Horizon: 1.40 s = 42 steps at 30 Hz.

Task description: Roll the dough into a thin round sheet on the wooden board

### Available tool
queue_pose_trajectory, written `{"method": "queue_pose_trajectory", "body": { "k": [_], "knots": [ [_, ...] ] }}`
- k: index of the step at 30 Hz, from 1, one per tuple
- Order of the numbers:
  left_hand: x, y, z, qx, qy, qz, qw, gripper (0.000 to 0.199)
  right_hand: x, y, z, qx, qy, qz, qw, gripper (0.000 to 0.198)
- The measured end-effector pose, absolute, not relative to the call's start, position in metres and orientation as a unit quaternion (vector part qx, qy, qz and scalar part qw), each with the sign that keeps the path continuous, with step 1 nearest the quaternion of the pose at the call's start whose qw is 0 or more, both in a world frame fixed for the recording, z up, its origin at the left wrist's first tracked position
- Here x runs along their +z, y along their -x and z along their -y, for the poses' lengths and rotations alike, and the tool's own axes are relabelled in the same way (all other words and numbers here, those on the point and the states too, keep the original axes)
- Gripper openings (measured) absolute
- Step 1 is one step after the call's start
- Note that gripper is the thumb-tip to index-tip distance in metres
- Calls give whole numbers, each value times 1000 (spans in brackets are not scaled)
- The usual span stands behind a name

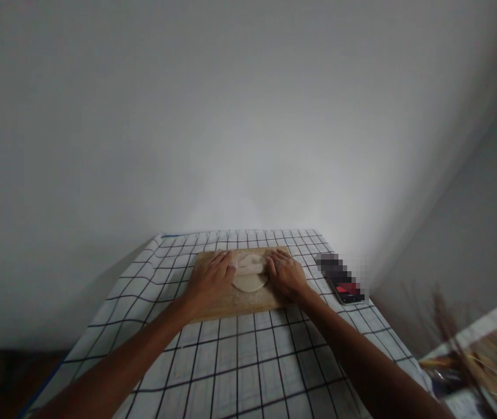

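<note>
A flattened round of pale dough [249, 284] lies on a wooden board [240, 305]. Across the dough runs a light, flour-dusted rolling pin [251, 266]. My left hand [213, 272] covers the pin's left end, fingers bent over it, with white flour on the fingertips. At the other end, my right hand [286, 271] is closed over the pin in the same way. Both palms hide the pin's ends, and the dough shows in front of and behind its middle.
A white tablecloth with dark grid lines [235, 361] covers the table, which meets a plain wall [248, 116] at the back. To the right of the board lies a phone [348, 298], partly blurred out. Clutter [453, 378] stands low at the right.
</note>
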<state>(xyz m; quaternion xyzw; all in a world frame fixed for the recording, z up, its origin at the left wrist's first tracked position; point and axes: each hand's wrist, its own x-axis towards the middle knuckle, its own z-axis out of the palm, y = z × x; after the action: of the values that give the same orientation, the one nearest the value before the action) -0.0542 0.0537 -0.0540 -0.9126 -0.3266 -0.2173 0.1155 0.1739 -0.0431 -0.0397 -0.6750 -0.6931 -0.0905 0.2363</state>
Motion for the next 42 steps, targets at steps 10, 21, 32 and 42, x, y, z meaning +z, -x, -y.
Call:
{"method": "queue_pose_trajectory", "body": {
  "k": [10,21,32,42],
  "knots": [
    [-51,61,-36,-215,913,338,73,41,-54,-167,71,-106,663,686,280,39],
    [-58,95,16,-236,927,292,1,50,-61,-150,136,-88,641,710,277,45],
    [-65,92,-3,-214,928,303,-25,50,-47,-150,117,-130,631,727,238,46],
    [-51,54,-60,-186,913,359,56,50,-31,-163,54,-84,688,696,190,44]
  ]
}}
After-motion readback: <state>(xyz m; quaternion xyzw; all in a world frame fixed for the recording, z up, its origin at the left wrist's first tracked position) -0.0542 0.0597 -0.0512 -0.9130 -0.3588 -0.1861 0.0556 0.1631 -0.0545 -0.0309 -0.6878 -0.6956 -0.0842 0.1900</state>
